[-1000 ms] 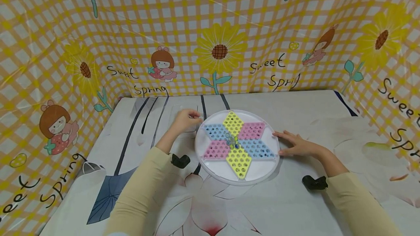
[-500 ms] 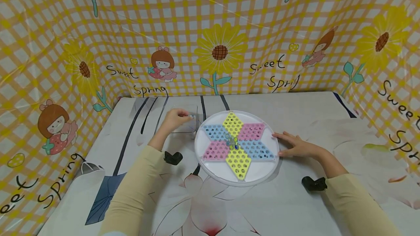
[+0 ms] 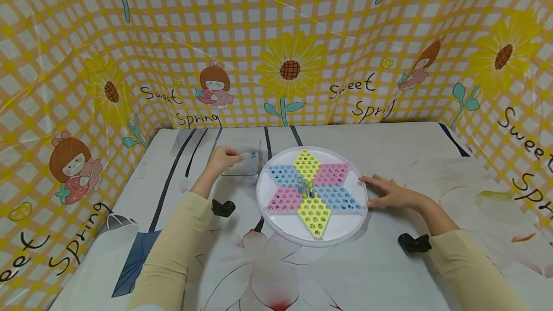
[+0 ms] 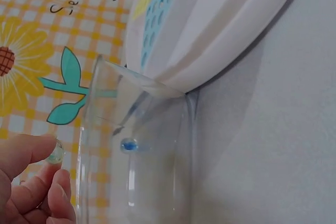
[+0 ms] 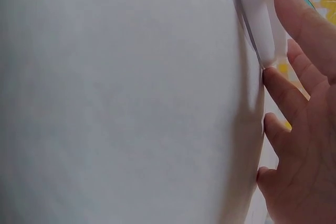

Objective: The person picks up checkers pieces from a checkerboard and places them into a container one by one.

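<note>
Over the clear plastic box (image 3: pixel 246 174), my left hand (image 3: pixel 222 160) pinches a clear greenish marble (image 4: pixel 55 152) between thumb and finger. A marble with a blue centre (image 4: pixel 129 145) lies inside that box, and shows in the head view as a small blue marble (image 3: pixel 253 154). To the right of the box stands a round white Chinese checkers board (image 3: pixel 276 224) with a yellow, blue and pink star of holes. Several marbles (image 3: pixel 306 187) are gathered at the star's middle. My right hand (image 3: pixel 390 193), fingers extended, touches the board's right rim.
A patterned white tablecloth (image 3: pixel 367 272) covers the table. Behind it and at the sides hangs a yellow checked cloth (image 3: pixel 242 23) with sunflowers. Black wrist straps (image 3: pixel 223 208) show on both arms.
My left hand has moved left from beside the board's left rim to above the clear box, uncovering the box and the blue marble. My right hand stays at the rim.
</note>
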Action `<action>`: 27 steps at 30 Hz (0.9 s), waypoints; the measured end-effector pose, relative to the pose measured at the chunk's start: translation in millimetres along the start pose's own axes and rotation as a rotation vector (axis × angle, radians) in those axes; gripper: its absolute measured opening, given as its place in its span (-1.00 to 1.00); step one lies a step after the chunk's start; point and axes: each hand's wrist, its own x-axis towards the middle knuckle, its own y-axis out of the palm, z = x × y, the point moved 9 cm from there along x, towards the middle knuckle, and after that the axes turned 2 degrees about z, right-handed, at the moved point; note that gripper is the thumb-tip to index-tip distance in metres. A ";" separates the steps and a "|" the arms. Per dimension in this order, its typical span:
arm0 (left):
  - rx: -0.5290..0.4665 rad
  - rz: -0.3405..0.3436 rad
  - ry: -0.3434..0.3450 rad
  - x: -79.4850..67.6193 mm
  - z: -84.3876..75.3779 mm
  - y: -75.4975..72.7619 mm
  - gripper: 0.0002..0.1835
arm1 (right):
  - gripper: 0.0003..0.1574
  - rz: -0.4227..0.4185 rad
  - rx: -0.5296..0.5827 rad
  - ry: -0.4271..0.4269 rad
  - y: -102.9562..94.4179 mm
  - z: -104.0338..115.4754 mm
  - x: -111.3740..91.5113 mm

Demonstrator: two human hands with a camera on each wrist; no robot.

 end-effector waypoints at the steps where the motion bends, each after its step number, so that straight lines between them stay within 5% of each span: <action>1: 0.000 -0.002 -0.004 0.1 1.6 -0.1 -0.66 | 0.03 0.001 -0.001 0.003 0.2 -0.5 0.0; 19: -0.032 -0.023 -0.016 -1.3 4.7 -0.9 -0.69 | 0.03 -0.001 -0.026 0.016 -0.5 -3.9 1.7; 27: -0.026 -0.030 0.056 -4.1 -15.0 10.1 -0.71 | 0.03 0.004 -0.018 0.028 -0.1 -5.6 2.5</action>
